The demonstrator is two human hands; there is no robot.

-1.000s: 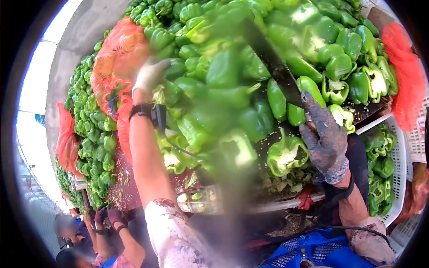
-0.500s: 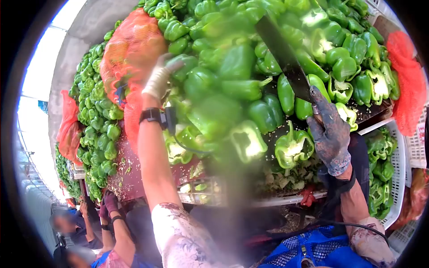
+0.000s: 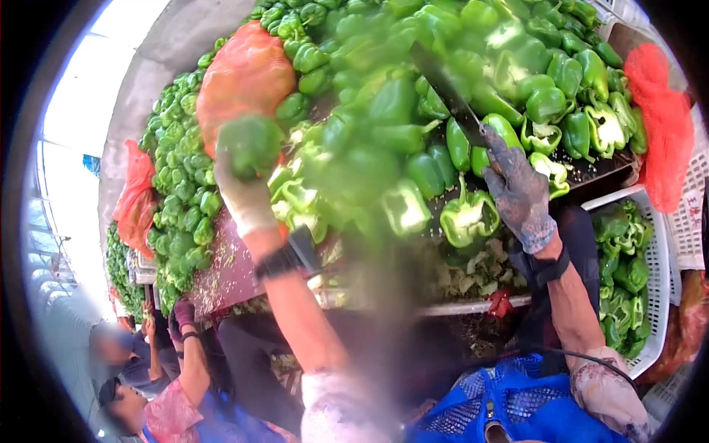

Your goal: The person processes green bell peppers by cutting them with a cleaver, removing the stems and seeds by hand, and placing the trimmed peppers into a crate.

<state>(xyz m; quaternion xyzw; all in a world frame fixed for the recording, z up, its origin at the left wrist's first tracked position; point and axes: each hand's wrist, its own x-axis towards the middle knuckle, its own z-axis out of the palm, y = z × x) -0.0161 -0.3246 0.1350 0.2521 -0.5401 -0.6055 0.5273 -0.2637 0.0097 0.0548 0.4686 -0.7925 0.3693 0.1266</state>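
Note:
My left hand [image 3: 244,201], in a pale glove, is closed around a whole green bell pepper [image 3: 251,145], raised in front of the orange mesh sack [image 3: 244,77]. My right hand [image 3: 518,193], in a dark stained glove, grips the handle of a broad-bladed knife [image 3: 447,92]. The dark blade points up and away over the pepper pile. Just left of that hand lies a cut-open pepper [image 3: 470,215] with its pale inside showing. Another halved pepper [image 3: 405,209] sits further left. A blur down the middle of the view hides part of the pile.
A white plastic crate [image 3: 654,284] with cut peppers stands at my right. Red netting [image 3: 659,125] hangs at the far right. Whole peppers [image 3: 181,173] are heaped left of the sack. Two other people [image 3: 173,402] work at lower left. Seeds and scraps [image 3: 480,269] litter the near edge.
My left hand has moved down and toward me, and now holds a whole pepper in front of the sack. The knife has shifted slightly left in view, its blade seen more edge-on.

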